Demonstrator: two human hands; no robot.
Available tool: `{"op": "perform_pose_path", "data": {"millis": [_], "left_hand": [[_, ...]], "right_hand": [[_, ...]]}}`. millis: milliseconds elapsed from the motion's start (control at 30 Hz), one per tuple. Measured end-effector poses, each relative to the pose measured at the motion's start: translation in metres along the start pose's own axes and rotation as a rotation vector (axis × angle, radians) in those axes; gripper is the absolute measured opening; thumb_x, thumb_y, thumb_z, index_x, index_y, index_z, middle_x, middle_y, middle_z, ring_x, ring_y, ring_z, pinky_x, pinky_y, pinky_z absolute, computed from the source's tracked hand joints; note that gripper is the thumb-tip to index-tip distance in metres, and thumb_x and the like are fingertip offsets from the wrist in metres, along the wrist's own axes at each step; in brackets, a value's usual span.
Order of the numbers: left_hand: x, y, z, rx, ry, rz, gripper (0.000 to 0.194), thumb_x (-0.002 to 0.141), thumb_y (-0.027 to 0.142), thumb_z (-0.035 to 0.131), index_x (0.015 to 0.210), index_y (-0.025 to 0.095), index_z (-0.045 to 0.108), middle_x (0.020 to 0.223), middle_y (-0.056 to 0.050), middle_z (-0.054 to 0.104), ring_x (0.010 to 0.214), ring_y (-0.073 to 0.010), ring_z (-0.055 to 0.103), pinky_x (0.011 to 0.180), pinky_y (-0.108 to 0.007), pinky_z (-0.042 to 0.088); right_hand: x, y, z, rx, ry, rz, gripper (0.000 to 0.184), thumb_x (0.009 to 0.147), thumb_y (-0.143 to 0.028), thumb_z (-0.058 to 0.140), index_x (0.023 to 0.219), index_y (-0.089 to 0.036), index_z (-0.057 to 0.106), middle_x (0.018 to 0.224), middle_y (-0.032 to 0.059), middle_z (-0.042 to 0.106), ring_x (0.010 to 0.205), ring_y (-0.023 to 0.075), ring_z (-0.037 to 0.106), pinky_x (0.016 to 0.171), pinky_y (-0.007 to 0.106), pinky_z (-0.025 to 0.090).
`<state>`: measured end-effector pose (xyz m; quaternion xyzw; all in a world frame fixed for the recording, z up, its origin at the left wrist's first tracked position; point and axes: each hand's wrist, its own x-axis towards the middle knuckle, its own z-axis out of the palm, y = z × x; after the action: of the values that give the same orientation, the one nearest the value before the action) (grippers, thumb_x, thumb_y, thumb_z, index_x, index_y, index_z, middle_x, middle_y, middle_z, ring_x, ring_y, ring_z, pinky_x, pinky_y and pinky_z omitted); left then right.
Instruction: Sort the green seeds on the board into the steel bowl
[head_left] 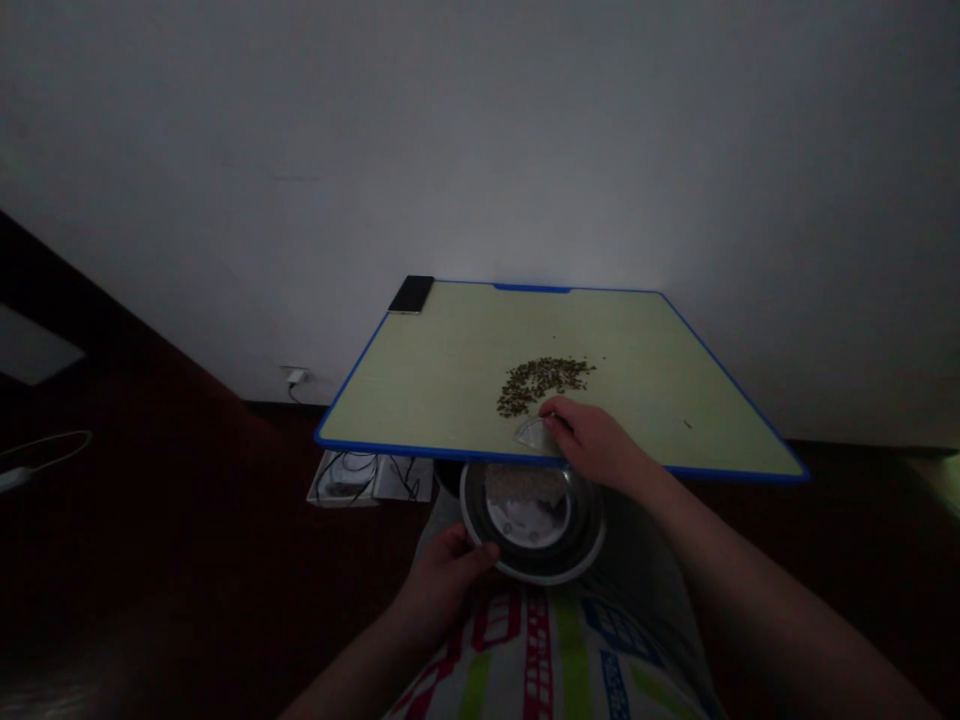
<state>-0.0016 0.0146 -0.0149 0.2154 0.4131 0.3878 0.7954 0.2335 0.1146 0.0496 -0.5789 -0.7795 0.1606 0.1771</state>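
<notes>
hands: left hand [442, 585] grips bowl rim [581, 564], right hand [592, 440] pinches clear plastic [531, 434] at board's blue edge [420, 453].

R hand [592, 440] has room over board [420, 395] R of seeds [536, 385]; bowl [532, 520] under near edge, phone [411, 294] far L corner, wall [480, 150] behind.

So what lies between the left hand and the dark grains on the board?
Head view: the round bowl, then the board's blue edge.
</notes>
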Motion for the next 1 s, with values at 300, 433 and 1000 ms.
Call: {"op": "perform_pose_path", "data": {"millis": [300,433,1000], "left_hand": [[-0.006,0.007,-0.002,-0.039,0.003,0.001,0.036,0.058,0.029,0.096,0.085,0.016,0.077,0.085,-0.011,0.085,0.095,-0.0331,0.079,0.098,-0.046,0.058],[-0.005,0.006,-0.007,-0.008,0.016,0.017,0.033,0.059,0.030,0.095,0.081,0.016,0.076,0.085,-0.012,0.085,0.087,-0.0318,0.080,0.095,-0.047,0.059],[-0.007,0.008,-0.005,-0.058,0.017,-0.024,0.035,0.055,0.029,0.097,0.083,0.018,0.079,0.088,-0.011,0.085,0.101,-0.0349,0.078,0.102,-0.048,0.057]], "right_hand": [[-0.001,-0.014,0.007,-0.014,-0.049,-0.108,0.028,0.100,-0.024,0.046,0.112,-0.017,0.069,0.105,0.0129,0.077,0.095,0.0250,0.069,0.083,0.034,0.046],[-0.016,-0.001,0.001,0.112,-0.030,-0.078,0.028,0.099,-0.027,0.044,0.108,-0.019,0.069,0.098,0.0099,0.077,0.088,0.0229,0.069,0.079,0.033,0.048],[0.006,0.013,0.000,-0.020,0.125,0.124,0.028,0.099,-0.026,0.044,0.110,-0.018,0.069,0.098,0.0118,0.077,0.085,0.0247,0.069,0.075,0.033,0.045]]}}
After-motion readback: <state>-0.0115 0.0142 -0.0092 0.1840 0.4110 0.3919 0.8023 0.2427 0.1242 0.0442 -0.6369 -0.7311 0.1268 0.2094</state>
